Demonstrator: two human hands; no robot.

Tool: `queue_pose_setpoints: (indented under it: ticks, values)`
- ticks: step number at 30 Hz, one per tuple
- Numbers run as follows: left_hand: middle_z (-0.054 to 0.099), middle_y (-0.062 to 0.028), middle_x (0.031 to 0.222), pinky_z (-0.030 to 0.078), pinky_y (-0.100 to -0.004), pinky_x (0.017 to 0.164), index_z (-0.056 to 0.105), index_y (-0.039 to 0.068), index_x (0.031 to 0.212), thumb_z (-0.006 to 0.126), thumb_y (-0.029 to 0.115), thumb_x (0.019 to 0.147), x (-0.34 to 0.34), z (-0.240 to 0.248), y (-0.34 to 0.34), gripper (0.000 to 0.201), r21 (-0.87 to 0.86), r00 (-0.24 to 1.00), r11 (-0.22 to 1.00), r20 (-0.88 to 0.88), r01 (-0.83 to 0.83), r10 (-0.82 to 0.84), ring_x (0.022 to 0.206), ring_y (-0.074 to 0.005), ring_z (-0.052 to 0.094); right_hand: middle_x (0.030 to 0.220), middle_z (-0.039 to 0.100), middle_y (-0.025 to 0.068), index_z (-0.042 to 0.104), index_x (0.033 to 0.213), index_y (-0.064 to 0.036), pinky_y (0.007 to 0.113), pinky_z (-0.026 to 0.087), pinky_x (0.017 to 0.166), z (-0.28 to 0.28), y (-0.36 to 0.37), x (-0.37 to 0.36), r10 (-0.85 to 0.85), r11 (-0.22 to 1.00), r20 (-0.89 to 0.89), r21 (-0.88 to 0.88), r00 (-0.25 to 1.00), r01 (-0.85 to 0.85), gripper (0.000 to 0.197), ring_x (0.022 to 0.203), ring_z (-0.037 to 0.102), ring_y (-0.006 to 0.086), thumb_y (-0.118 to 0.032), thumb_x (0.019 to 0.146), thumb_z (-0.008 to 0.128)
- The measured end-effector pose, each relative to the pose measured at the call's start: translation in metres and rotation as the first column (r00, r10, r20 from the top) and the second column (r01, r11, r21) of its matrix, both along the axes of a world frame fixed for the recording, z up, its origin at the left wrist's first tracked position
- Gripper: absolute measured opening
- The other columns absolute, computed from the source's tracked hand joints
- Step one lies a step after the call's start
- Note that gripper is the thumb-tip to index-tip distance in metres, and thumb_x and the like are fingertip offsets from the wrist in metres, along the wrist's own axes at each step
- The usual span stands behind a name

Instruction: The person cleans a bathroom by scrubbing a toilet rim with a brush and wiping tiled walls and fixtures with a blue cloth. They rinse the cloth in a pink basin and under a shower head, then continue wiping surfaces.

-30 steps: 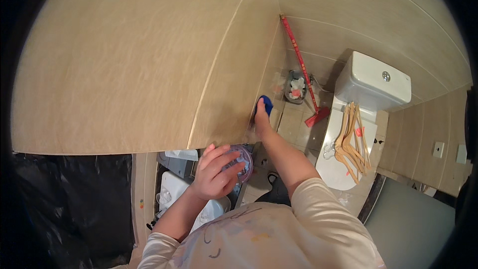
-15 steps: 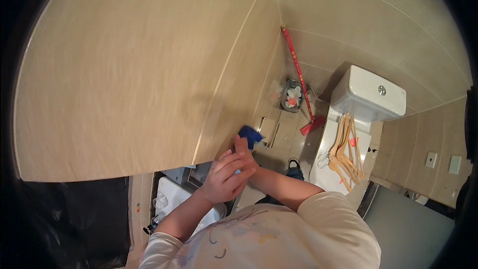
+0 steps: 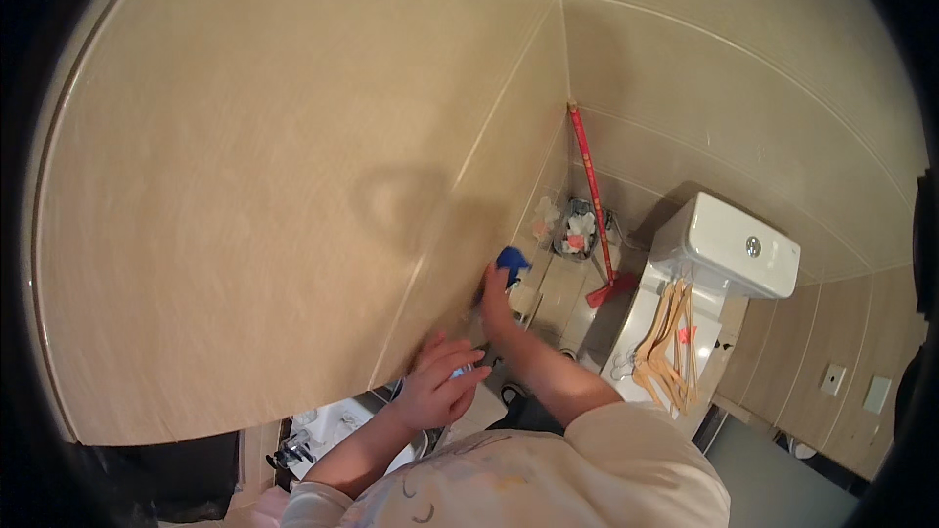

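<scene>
Fingers of right hand [image 3: 496, 293] clamp blue cloth [image 3: 512, 260] against tiled wall [image 3: 293, 186] | left hand [image 3: 437, 386] fingers spread, holding small item, unclear | tip: flat firm pressure, overlapping strokes

Beige tiled walls [image 3: 293, 166] fill the upper frame and meet in a corner at upper centre, where a red broom [image 3: 592, 200] leans above a small bin [image 3: 577, 232], with a white toilet [image 3: 719, 254] at right bearing wooden hangers [image 3: 668, 347].

White toilet [image 3: 729, 254]; wooden hangers [image 3: 667, 347]; red broom [image 3: 593, 198]
</scene>
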State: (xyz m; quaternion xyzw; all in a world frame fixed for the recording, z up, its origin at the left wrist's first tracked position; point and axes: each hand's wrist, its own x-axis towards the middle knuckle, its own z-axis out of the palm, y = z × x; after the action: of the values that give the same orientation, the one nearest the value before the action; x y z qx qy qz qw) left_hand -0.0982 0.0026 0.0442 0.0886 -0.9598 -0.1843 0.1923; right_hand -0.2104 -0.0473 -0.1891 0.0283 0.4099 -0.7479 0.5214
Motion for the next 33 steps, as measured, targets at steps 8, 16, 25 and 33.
queue_pose_setpoints:
  ticks: [8, 16, 25, 33]
  values:
    - [0.060, -0.0081, 0.108, 0.043, -0.0483, 0.095, 0.064, 0.012, 0.102, 0.068, 0.002, 0.064, 0.004, -0.005, 0.001, 0.039, 0.017, 1.000, 0.999, -0.002, -0.027, 0.027, 0.102, -0.0287, 0.058, 0.149, 0.017, 0.0265, 0.019, 0.140, 0.0087, 0.046, 0.010, 0.114, 0.088, -0.085, -0.087, -0.292, 0.950, -0.933, -0.259, 0.209, 0.172, 0.060, 0.140, 0.009, 0.0406, -0.027, 0.097, 0.040]
    - [0.061, -0.0075, 0.107, 0.044, -0.0479, 0.095, 0.064, 0.012, 0.103, 0.070, 0.005, 0.066, 0.007, -0.005, 0.001, 0.038, -0.006, 0.999, 0.999, 0.006, -0.045, 0.045, 0.101, -0.0279, 0.058, 0.144, 0.033, 0.0113, 0.027, 0.141, -0.0008, 0.032, 0.020, 0.110, 0.047, -0.075, -0.155, 0.017, 0.997, -0.042, -0.075, 0.999, -0.020, 0.077, 0.133, 0.028, 0.0225, -0.061, 0.093, 0.036]
    - [0.059, -0.0077, 0.095, 0.047, -0.0398, 0.079, 0.064, 0.011, 0.099, 0.071, 0.003, 0.063, 0.007, -0.008, 0.003, 0.037, -0.057, 0.997, 0.996, -0.047, -0.069, 0.067, 0.087, -0.0263, 0.059, 0.134, 0.038, 0.0245, 0.043, 0.126, 0.0050, 0.047, 0.015, 0.110, 0.137, 0.040, -0.025, -0.136, 0.934, -0.945, -0.223, 0.297, -0.281, 0.050, 0.129, 0.030, 0.0382, -0.032, 0.093, 0.044]
    - [0.056, -0.0086, 0.086, 0.047, -0.0358, 0.065, 0.063, 0.008, 0.093, 0.067, -0.002, 0.064, 0.010, -0.007, 0.007, 0.031, 0.021, 0.989, 0.995, -0.110, -0.096, 0.098, 0.074, -0.0259, 0.056, 0.115, 0.047, 0.0220, 0.044, 0.116, 0.0040, 0.043, 0.028, 0.099, 0.211, -0.068, -0.137, -0.314, 0.934, -0.919, -0.345, 0.238, -0.098, 0.042, 0.112, 0.041, 0.0380, -0.033, 0.096, 0.040]
